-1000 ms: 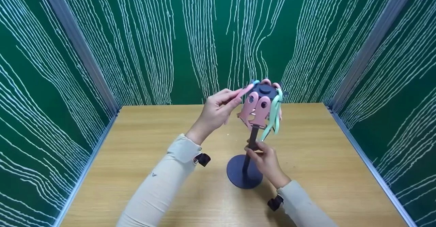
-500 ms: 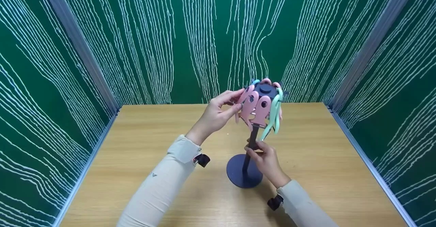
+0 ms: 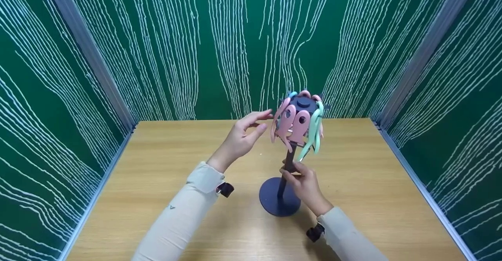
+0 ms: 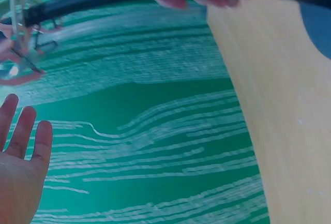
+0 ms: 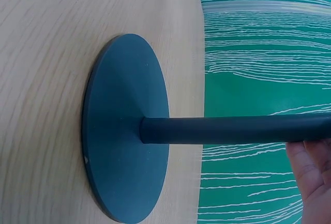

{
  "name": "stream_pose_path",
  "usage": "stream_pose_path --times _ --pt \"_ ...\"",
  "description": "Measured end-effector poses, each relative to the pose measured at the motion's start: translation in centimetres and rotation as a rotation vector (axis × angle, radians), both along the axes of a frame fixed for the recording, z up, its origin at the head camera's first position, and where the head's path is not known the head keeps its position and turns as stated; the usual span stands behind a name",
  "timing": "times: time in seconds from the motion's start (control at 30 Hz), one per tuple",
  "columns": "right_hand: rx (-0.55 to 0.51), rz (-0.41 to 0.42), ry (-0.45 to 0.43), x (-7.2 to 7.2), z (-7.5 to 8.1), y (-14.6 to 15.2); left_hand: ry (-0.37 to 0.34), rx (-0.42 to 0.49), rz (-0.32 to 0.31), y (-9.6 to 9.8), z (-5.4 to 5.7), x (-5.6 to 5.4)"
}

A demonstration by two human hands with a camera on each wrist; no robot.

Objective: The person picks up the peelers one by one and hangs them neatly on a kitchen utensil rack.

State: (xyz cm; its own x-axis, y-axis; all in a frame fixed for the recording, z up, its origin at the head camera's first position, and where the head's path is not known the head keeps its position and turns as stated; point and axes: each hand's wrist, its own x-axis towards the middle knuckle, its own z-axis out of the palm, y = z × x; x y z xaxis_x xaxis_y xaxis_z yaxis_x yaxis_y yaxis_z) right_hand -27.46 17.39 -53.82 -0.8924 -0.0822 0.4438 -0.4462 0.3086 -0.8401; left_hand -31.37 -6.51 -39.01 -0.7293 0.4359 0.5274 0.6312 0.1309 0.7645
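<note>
A dark stand with a round base and an upright post stands on the table. Around its top hang several pink peelers, Y-shaped with a hole in the handle, and mint-green peelers on the right side. A bit of blue shows at the back. My left hand is just left of the hanging peelers, apart from them, fingers extended and holding nothing; its fingers are spread in the left wrist view. My right hand pinches the post below the peelers.
The wooden table lies under the stand. Green walls with wavy white lines close it in at the back and both sides. Metal posts rise at the back corners.
My left hand lowered a pink peeler against the left side of the stand, let go of it and drew back to the left. My right hand still holds the post.
</note>
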Motion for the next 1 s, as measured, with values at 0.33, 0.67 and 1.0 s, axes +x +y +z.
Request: stream_pose_path --times 0.33,0.67,1.0 --pt "-0.004 -0.01 0.042 0.2 -0.1 -0.3 0.026 -0.115 0.117 -3.4 -4.5 0.5" --pt "-0.015 -0.006 -0.007 0.0 0.0 -0.2 0.025 -0.259 0.24 -5.8 -7.9 1.2" --pt "0.017 0.013 -0.026 -0.1 0.1 0.1 -0.04 -0.296 0.295 -7.5 -10.5 1.7"
